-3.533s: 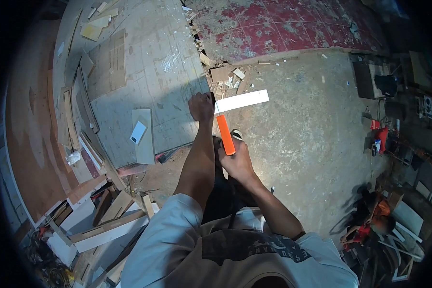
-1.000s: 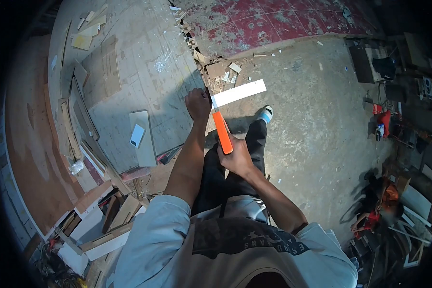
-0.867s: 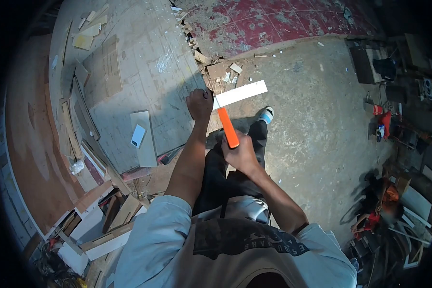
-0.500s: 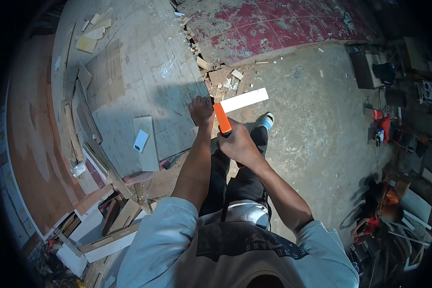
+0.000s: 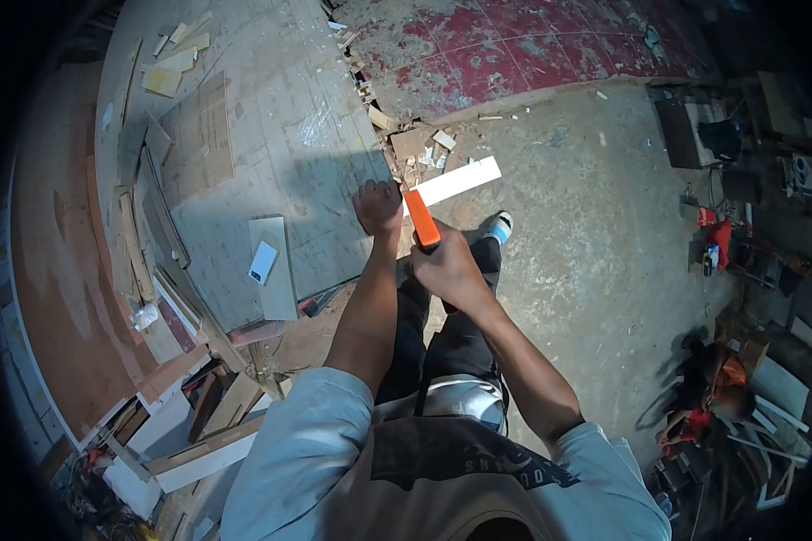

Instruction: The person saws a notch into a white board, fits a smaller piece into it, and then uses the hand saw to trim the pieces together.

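My left hand is closed at the near end of a white board, by the edge of the wooden worktop. The fingers' grip on that end is partly hidden. My right hand wraps round the dark handle of an orange and black hand tool. Its orange part points up and left, lying across the board close to my left hand. The tool's exact kind cannot be made out.
The worktop carries a grey strip with a white phone-like object on it. Wood offcuts litter the floor beyond. Scrap boards are piled at lower left; clutter stands at right.
The orange and black tool has shifted slightly right and up. The white board has turned a little and looks narrower. My left hand stays nearly in place.
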A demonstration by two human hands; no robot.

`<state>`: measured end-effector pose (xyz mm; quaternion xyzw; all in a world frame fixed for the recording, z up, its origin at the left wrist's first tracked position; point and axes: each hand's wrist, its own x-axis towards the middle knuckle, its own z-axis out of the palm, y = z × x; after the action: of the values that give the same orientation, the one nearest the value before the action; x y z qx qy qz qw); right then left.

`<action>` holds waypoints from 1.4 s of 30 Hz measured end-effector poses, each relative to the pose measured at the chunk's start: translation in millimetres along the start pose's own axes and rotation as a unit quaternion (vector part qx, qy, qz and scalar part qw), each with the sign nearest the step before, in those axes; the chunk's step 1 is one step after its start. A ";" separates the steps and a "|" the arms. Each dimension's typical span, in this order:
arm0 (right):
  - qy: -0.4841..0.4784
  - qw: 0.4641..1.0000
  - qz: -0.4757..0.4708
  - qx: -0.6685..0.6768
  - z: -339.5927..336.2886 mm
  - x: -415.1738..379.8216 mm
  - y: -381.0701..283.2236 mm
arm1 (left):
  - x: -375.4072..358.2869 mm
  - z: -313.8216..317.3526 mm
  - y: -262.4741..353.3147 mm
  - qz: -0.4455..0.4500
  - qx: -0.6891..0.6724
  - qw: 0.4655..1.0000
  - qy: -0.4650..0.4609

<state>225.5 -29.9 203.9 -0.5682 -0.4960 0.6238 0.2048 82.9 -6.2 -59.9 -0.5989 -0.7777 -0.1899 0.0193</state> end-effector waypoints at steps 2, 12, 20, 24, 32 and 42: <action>0.024 0.995 -0.093 -0.015 4.4 -3.1 14.7 | 5.5 -0.7 -0.6 0.005 0.011 1.000 0.006; -0.003 0.997 -0.071 -0.006 -2.8 -15.3 6.6 | 9.7 -12.9 6.0 -0.004 -0.014 1.000 0.003; 0.001 0.997 -0.074 0.015 -3.0 -17.5 -0.8 | 6.8 -11.3 6.2 -0.013 -0.007 1.000 0.027; 0.025 0.991 -0.133 -0.013 -0.5 -25.7 5.8 | 8.9 -14.9 8.6 -0.023 -0.001 1.000 0.003; 0.018 0.998 -0.058 -0.023 -1.9 -67.8 7.2 | 7.2 -16.3 11.1 -0.022 -0.017 0.999 0.026; 0.090 0.990 -0.110 -0.022 -2.8 -39.1 64.0 | 12.4 -19.1 14.4 -0.052 -0.028 0.998 0.028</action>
<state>258.4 -88.0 169.5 -0.5688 -0.5483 0.5328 0.3035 89.1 2.2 -35.1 -0.5523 -0.8015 -0.2290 0.0138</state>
